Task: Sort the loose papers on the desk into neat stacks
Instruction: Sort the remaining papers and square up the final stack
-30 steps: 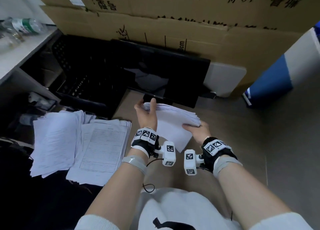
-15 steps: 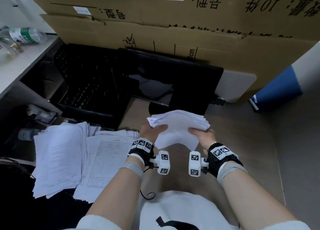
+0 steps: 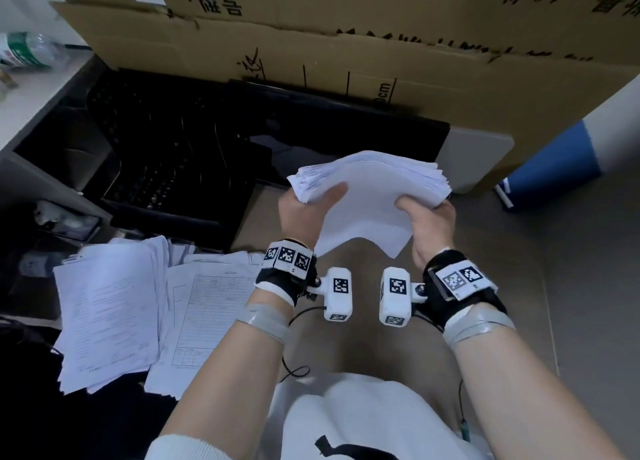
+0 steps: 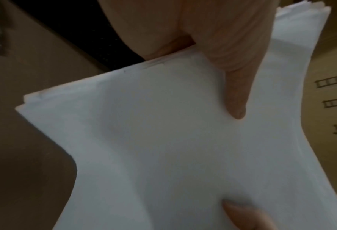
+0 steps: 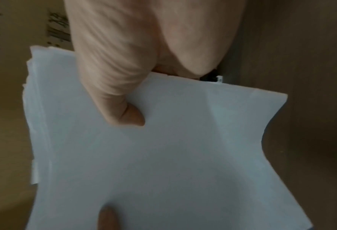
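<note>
Big cardboard boxes [image 3: 346, 43] stand against the far side, with a black crate [image 3: 166, 154] on the floor below them and two loose, fanned piles of printed papers [image 3: 114, 307] lying at the left, well apart from the hands. Above the brown worktop [image 3: 485, 286] a thick sheaf of white sheets [image 3: 367, 196] is held in the air, its near edge drooping toward the wrists. The left hand [image 3: 301, 210] pinches its left side and the right hand [image 3: 429, 224] its right side, each grip with the thumb [image 4: 234, 87] pressed on top and the other fingers underneath.
</note>
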`<state>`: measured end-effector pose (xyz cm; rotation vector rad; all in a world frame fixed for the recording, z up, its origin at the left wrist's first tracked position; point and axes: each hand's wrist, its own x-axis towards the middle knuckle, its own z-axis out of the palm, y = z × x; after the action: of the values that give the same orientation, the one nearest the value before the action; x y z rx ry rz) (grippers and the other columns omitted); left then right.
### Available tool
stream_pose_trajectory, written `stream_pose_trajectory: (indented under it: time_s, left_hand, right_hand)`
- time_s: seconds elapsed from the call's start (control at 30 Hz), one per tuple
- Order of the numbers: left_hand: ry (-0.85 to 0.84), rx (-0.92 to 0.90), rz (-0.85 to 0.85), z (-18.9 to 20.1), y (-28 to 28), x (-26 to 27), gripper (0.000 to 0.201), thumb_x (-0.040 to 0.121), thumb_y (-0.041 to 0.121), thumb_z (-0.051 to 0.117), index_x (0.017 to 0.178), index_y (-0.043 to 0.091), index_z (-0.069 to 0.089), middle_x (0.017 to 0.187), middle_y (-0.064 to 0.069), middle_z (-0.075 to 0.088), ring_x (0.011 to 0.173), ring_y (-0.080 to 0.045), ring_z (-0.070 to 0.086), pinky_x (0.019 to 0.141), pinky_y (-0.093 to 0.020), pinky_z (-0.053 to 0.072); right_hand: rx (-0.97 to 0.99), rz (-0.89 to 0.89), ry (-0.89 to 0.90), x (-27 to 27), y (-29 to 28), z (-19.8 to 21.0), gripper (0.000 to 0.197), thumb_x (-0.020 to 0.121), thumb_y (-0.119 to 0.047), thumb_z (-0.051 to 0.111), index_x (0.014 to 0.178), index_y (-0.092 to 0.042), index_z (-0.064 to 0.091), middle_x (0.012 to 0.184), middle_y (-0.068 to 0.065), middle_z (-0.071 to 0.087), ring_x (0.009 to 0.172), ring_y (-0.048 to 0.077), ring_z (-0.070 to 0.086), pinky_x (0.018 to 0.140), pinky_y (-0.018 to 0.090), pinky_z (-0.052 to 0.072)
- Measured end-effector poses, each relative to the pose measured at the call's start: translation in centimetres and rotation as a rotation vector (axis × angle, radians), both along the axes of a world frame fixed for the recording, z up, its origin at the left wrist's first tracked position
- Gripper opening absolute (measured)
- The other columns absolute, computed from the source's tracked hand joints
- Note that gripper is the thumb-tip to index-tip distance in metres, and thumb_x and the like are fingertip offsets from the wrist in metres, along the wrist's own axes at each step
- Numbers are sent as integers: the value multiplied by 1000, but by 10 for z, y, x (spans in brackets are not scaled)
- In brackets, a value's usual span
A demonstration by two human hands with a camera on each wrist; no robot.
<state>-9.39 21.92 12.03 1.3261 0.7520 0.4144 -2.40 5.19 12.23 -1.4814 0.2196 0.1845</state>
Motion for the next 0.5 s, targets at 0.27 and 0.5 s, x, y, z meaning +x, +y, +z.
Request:
stream_pose_trajectory:
  time_s: [0.27, 0.5]
  left_hand:
    - [493, 26, -154, -84, -7, -23, 23, 79, 14, 81, 95, 5, 68, 82, -7, 63, 74, -21, 58, 64, -30, 48]
    - [389, 2, -120, -80, 7, -5, 16, 76, 0, 73, 70, 6, 60, 65, -8, 55, 59, -19, 50, 52, -24, 44]
  right_hand:
    - [-223, 157, 217, -24, -25, -75, 22, 78, 2, 75, 92, -14, 69, 81, -4, 70, 73, 12, 65, 60, 15, 50]
    - [-151, 127, 205, -7, -17, -66, 21, 78, 4, 71, 80, -17, 70, 76, -4, 71, 60, 2, 66, 54, 14, 49]
